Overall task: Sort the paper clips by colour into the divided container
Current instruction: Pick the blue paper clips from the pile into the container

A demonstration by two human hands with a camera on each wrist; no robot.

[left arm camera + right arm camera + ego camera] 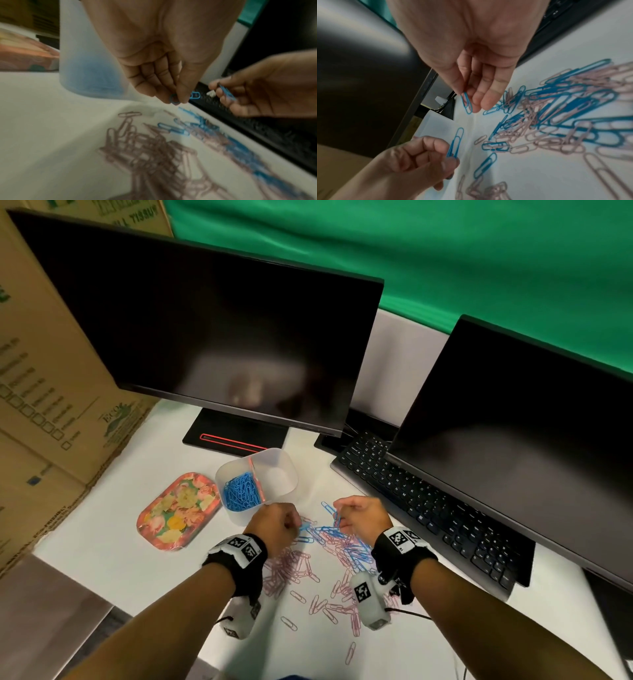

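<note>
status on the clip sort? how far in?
Done: a heap of blue clips fills one side of the divided container; the other side looks empty. In hand: the left hand and right hand each pinch blue clips. Left: mixed blue clips and every pink clip on the table.

Bright blue wire paper clips [356, 546] and pale pink wire paper clips [291, 568] lie mixed on a white tabletop [144, 573] below the fingers. Each hand pinches blue clips: the left hand [274, 523] and the right hand [363, 515]. Beyond the left fingers, a frosted translucent plastic container [274, 470] with a reddish divider holds blue clips in one compartment. Beside it lies a floral tray in pink, yellow and green [178, 510]. Black wrist straps [236, 556] carry black-and-white square markers.
</note>
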